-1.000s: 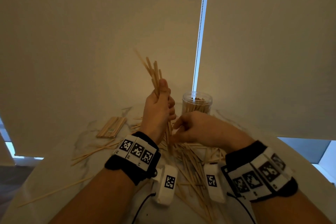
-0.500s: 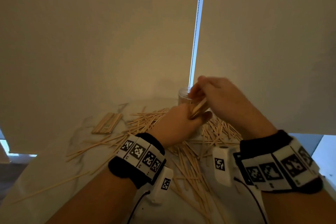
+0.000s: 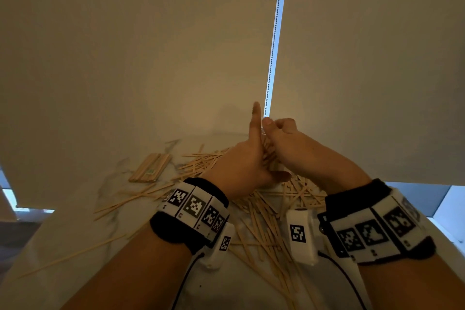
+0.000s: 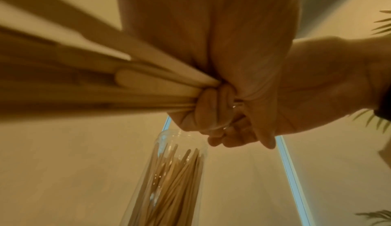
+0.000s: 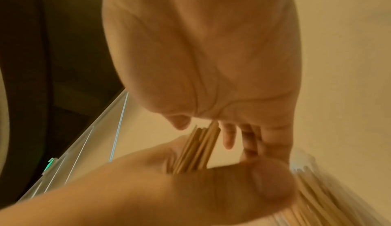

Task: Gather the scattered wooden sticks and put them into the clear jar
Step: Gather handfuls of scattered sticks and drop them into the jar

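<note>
Your head camera looks forward and down from above both wrists, across the table [image 3: 63,246] toward the blinds [image 3: 151,45]. Each wrist camera sits very close under its palm, facing up along the fingers. All three share the bundle of sticks [image 4: 148,87] by the jar [image 4: 169,179].

Our left hand [image 3: 247,163] no longer holds the bundle of sticks [image 4: 118,87] upright over the table; it now grips it beside the jar [image 4: 169,179], index finger raised, meeting our right hand [image 3: 289,143].
</note>
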Motion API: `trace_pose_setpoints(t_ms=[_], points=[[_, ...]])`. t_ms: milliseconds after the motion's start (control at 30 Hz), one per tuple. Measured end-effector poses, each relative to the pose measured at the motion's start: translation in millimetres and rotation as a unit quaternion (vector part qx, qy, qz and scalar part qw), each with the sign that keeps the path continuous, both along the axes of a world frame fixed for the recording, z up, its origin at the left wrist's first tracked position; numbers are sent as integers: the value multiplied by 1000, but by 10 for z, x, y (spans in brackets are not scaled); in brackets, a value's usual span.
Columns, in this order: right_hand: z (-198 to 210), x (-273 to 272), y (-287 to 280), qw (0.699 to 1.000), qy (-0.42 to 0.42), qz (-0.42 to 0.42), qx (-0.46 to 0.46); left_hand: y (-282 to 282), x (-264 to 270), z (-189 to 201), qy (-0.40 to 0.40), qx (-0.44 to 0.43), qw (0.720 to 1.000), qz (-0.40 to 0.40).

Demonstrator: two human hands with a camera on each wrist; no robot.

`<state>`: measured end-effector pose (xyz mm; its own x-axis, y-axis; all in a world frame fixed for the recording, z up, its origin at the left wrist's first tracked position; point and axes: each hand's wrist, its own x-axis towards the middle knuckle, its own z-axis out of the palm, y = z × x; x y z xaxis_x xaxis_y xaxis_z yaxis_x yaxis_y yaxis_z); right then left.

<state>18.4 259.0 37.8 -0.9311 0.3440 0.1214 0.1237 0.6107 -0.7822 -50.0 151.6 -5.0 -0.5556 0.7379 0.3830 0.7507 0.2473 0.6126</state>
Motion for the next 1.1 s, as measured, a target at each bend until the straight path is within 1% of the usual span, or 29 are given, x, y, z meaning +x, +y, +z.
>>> trace_pose_setpoints(t_ms=[33,100,167,200,267,300,433,533,633,700,767,800,867,900,967,1067,1100], points=[[-9,-9,6,999,6,-11,40,0,-6,-8,0,5,1000,-1],[-60,-53,7,988,7,7,151,-7,-26,-16,1,13,1000,-8],[-123,-102,5,966,-16,28,257,-5,-56,-29,0,10,1000,-11],[-143,-124,-1,949,-26,35,311,-11,-52,-35,1,5,1000,-16],[-168,-143,-14,922,-40,51,381,-21,-48,-45,0,0,1000,-24],[-171,-141,-15,919,-41,60,388,-23,-63,-54,3,1,1000,-26],[-165,-121,-17,936,9,85,341,-63,-151,-45,18,-11,1000,-17],[-191,-154,-6,927,13,91,363,-85,-169,-31,6,-45,999,-15],[-226,-193,43,923,-4,97,372,-86,-130,-38,-16,-59,998,-27],[-229,-203,109,922,-6,88,376,-110,-123,-13,-55,-45,997,-37],[-202,-183,203,928,4,67,366,-192,-148,62,-93,-38,995,-23],[-177,-164,262,933,20,53,354,-253,-173,102,-91,-48,995,-3],[-120,-119,391,941,56,22,332,-374,-230,162,-77,-93,992,45],[-101,-105,449,942,70,4,328,-410,-248,174,-77,-109,990,54],[-85,-88,513,941,90,-24,325,-417,-272,161,-68,-107,991,49],[-108,-94,501,939,109,-38,324,-339,-303,122,32,-65,994,81],[-118,-97,480,937,113,-38,327,-311,-304,111,50,-62,993,91]])
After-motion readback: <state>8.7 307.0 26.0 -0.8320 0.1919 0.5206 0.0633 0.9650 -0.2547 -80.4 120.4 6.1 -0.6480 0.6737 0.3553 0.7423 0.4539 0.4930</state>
